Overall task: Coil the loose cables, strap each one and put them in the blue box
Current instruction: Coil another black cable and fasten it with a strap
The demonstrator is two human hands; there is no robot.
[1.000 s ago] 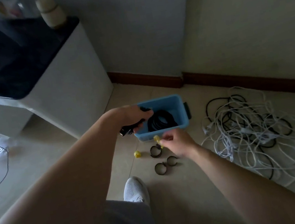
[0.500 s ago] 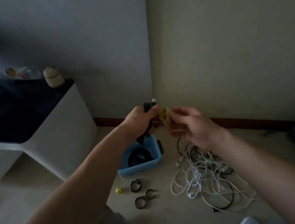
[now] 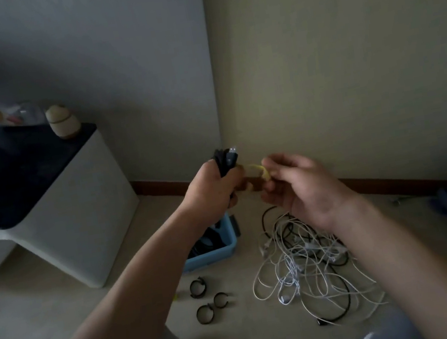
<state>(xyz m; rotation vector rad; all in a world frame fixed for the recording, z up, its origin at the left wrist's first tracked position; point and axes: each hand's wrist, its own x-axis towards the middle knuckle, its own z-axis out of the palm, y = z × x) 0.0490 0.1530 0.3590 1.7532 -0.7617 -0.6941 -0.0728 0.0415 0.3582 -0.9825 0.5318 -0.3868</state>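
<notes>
One white cabinet [image 3: 77, 223] with a dark top is the biggest thing, standing on the left against the wall. Next comes the tangle of loose cables [image 3: 305, 259], white and black strands heaped together on the floor to the right. It looks soft, light and limp. I judge that pulling one strand will drag its neighbours, so a plug end is the place to take hold.

The blue box [image 3: 221, 251] sits just left of the tangle with dark cable already in it, and the left forearm covers its left part. Above the box, the left hand [image 3: 211, 192] is clenched round a coiled black cable [image 3: 225, 161]. Its loops and a plug stick out above the fist, and the rest of the coil is hidden in the palm. The bundle looks springy and apt to unwind if the grasp loosens, so it is best held across all the loops at once.

The right hand [image 3: 299, 186] pinches one end of the yellow strap [image 3: 257, 169], a thin, flexible band arching toward the left hand. I cannot tell whether its far end touches the cable or is trapped under the left thumb.

Three black straps [image 3: 197, 287] lie curled on the floor near the box. Smallest, a yellow speck [image 3: 175, 296] peeps from behind the left forearm, too hidden to name.
</notes>
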